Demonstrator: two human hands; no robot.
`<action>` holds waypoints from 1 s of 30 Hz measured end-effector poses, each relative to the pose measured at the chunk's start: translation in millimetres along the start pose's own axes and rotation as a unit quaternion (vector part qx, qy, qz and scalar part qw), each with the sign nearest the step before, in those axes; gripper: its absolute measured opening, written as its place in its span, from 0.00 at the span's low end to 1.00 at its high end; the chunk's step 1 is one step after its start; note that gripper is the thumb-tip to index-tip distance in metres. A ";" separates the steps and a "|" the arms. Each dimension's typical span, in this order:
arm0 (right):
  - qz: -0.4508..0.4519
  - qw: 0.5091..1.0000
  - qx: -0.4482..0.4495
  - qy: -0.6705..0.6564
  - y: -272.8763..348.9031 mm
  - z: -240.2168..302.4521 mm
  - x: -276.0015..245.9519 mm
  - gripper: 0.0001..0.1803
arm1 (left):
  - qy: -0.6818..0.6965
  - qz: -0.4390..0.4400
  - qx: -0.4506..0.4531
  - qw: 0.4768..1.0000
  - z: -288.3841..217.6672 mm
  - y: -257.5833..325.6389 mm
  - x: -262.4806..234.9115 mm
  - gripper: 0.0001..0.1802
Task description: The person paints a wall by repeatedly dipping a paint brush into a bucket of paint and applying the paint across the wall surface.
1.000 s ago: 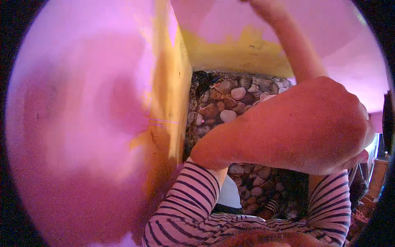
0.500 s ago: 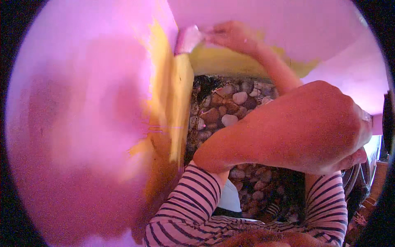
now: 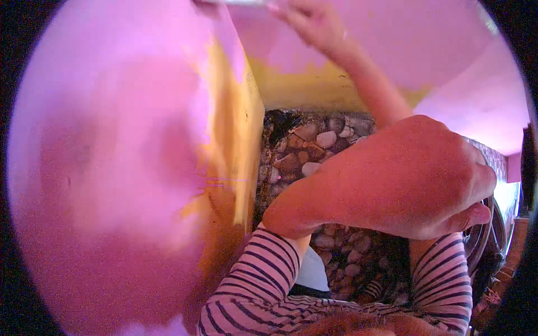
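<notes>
At the top edge my right hand point(image 3: 316, 25) is closed round the handle of a paintbrush point(image 3: 242, 2), partly cut off by the frame. Its head lies against the pink-painted upper part of the wall corner point(image 3: 231, 33). Below it the corner shows bare yellow, blotched with pink. My left forearm crosses close in front of me to the right, over the right arm. My left hand point(image 3: 431, 173) hangs there with its fingers curled in. Whatever the left hand holds, if anything, is hidden from this angle.
A pebble-stone floor strip point(image 3: 328, 140) runs along the foot of the walls. The wide left wall point(image 3: 112, 140) is mostly pink; the far wall point(image 3: 314, 84) keeps a yellow band low down. Dark curved hoops point(image 3: 490, 241) stand to the right, near brown tiles point(image 3: 518, 243).
My right hand has moved the paintbrush up and left along the corner, to the picture's top edge. My left hand has shifted only slightly, its fingertips showing more.
</notes>
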State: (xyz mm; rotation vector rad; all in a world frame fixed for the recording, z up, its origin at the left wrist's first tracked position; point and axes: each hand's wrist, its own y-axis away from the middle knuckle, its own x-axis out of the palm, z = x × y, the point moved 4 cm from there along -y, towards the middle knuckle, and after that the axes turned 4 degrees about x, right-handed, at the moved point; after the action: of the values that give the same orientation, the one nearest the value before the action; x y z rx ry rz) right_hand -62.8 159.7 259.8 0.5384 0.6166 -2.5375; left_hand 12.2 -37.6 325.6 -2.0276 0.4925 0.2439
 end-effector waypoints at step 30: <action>-0.130 0.917 -0.223 0.303 50.9 30.7 51.2 0.11 | 0.051 0.022 -0.023 0.998 -20.7 7.7 -14.4 0.16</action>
State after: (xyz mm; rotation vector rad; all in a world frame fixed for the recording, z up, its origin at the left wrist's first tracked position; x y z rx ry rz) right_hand -85.6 86.2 244.6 1.1371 1.5327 -2.3137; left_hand -4.8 -55.5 334.9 -2.0838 0.6005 0.1815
